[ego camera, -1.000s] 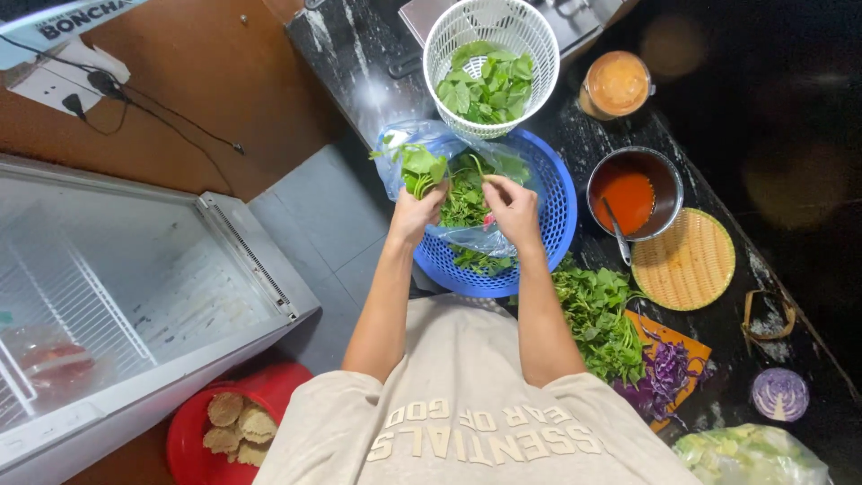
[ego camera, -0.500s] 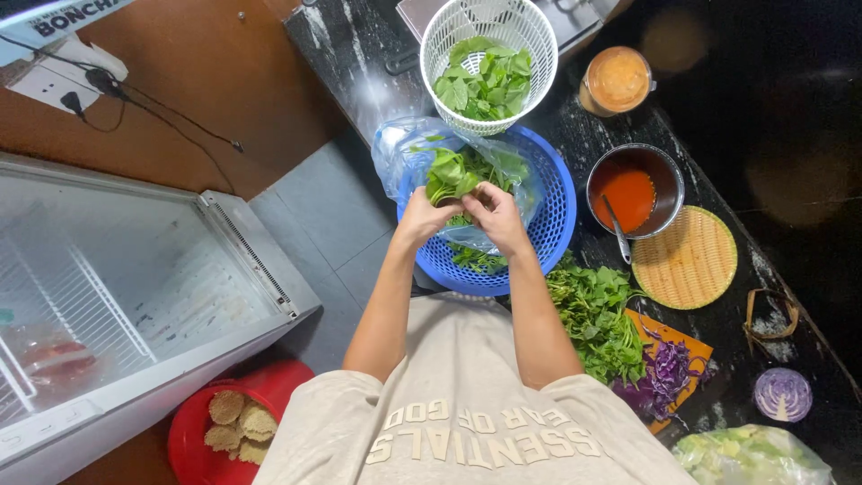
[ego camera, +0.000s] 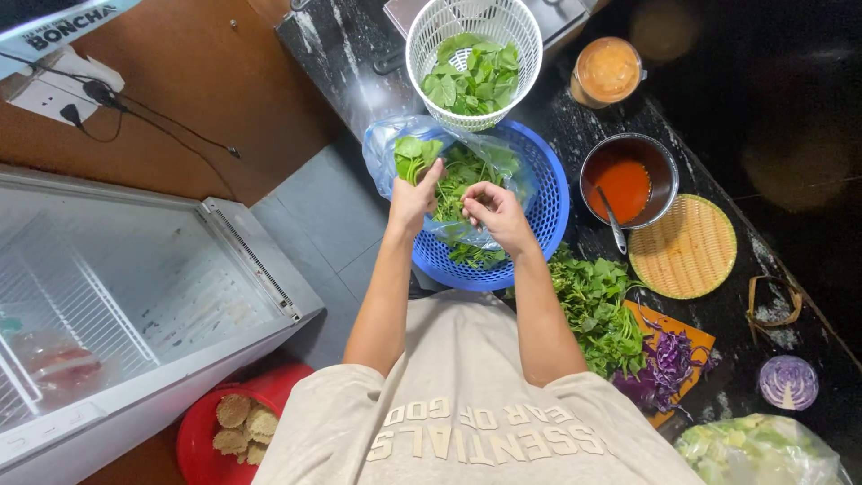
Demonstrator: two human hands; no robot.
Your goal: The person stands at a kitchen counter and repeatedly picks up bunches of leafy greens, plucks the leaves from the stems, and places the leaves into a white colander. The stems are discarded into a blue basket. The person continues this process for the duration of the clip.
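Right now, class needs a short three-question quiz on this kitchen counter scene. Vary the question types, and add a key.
1. True or false: the left hand holds a bunch of leafy stems.
2. Which basket do both hands work over? A) white B) blue C) red
3. Fill in: the spoon rests in a bowl of ___ sauce.

Key
1. True; the right hand picks at the greens beside it.
2. B; the white basket behind it holds picked leaves.
3. Red.
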